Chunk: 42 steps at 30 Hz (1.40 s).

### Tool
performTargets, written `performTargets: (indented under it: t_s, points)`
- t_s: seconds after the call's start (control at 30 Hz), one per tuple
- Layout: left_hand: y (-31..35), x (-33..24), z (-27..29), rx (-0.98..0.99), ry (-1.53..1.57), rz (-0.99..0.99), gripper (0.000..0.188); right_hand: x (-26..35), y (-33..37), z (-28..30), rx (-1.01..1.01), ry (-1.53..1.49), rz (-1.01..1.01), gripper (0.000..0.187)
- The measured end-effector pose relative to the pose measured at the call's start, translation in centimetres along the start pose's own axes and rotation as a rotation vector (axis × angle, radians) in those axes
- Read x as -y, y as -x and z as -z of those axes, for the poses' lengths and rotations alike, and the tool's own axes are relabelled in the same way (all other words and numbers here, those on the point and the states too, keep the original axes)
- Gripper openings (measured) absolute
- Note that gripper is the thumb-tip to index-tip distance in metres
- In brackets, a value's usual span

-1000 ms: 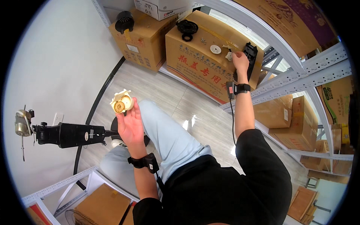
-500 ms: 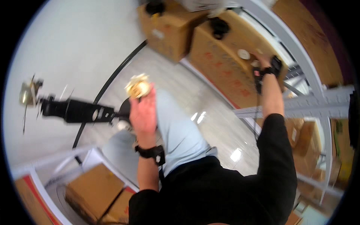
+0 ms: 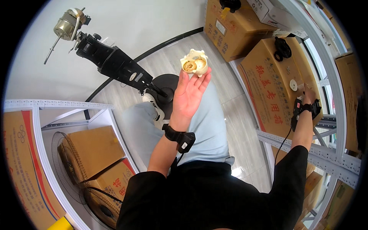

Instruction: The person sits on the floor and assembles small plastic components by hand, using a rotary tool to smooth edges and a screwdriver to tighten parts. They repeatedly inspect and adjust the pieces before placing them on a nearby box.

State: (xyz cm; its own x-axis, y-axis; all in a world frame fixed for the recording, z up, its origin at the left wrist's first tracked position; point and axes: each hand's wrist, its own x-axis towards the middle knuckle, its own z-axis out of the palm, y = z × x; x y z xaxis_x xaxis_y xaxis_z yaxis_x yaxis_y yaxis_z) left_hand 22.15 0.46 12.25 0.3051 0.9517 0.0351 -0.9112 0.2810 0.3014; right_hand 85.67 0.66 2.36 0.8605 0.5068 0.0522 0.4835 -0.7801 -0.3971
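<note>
A cream plastic gear housing (image 3: pixel 201 61) rests on the fingers of my left hand (image 3: pixel 188 94), palm up above my lap. Brownish grease coats its inside, and a round gear sits in it. Over at the right, my right hand (image 3: pixel 309 94) is on top of a tall carton (image 3: pixel 264 82), its fingers drawn together; whatever they hold is too small to make out. Close by lie a white disc (image 3: pixel 293 85), tiny loose parts (image 3: pixel 288 70) and a black round part (image 3: pixel 282 48).
A black fan stand (image 3: pixel 115 67), its bare motor (image 3: pixel 69 25) at the top, leans at the left on a round base (image 3: pixel 168 82). Metal shelves (image 3: pixel 61 103) hold cartons and fan guards (image 3: pixel 67 165). Another carton (image 3: pixel 234 28) stands at the back, with a black part on it.
My view has turned and sharpened, so the scene sits differently in it. The housing stays in my left hand. My right hand is still at the carton top, near the white disc.
</note>
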Motion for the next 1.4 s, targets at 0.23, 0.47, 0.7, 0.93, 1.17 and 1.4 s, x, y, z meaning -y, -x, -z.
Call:
performTargets:
  t_s: [0.23, 0.47, 0.7, 0.93, 1.17, 1.4]
  points:
    - [-0.2, -0.1, 0.5, 0.019, -0.088, -0.06, 0.044, 0.4, 0.6, 1.0, -0.18, -0.022, -0.016, 0.08]
    - [-0.4, -0.8, 2.0, 0.093, -0.058, -0.012, 0.041, 1.6, 1.9, 1.3, -0.306, -0.095, 0.051, 0.079]
    - [0.6, -1.2, 2.1, 0.128, -0.116, -0.039, 0.045, 4.7, 4.9, 4.4, -0.392, -0.234, 0.165, 0.082]
    - [2.2, -2.6, 0.4, 0.18, -0.077, -0.056, 0.041, 15.3, 18.1, 8.1, 0.05, -0.868, 0.452, 0.053]
    - [4.2, -4.2, -0.1, 0.09, -0.072, -0.147, 0.04, 25.8, 38.4, 8.6, 0.859, -1.223, 0.84, 0.049]
    - [7.3, -7.4, 0.8, 0.036, -0.28, -0.402, 0.049, 31.1, 47.6, 10.8, 0.772, -0.807, 1.238, 0.054]
